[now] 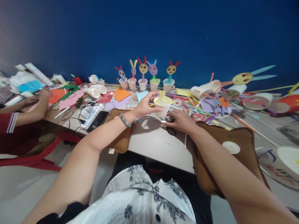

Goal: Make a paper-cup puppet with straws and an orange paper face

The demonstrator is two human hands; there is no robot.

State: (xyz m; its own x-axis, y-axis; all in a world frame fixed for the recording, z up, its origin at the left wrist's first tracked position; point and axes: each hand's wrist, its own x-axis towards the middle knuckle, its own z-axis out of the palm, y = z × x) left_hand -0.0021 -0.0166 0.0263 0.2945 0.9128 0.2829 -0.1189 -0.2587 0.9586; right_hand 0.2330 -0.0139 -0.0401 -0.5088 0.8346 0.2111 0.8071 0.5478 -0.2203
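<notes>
My left hand (148, 105) is wrapped round a white paper cup (163, 109), held up above the table. Yellow strips (163, 98) stand inside the cup and fold against its wall. Just right of and below the cup, my right hand (181, 120) is closed low over the tabletop. Between its thumb and fingers is a pair of scissors (172, 131), with a dark handle loop showing beneath the hand; the rest is mostly covered by the fingers.
Several cups with rabbit-faced figures (143, 69) line the blue wall. Coloured paper (121, 94) and pipe cleaners litter the table. A power strip (92, 116) lies left, a brown cushion (230, 137) right. At far left, another person's arm (35, 115) rests on the table.
</notes>
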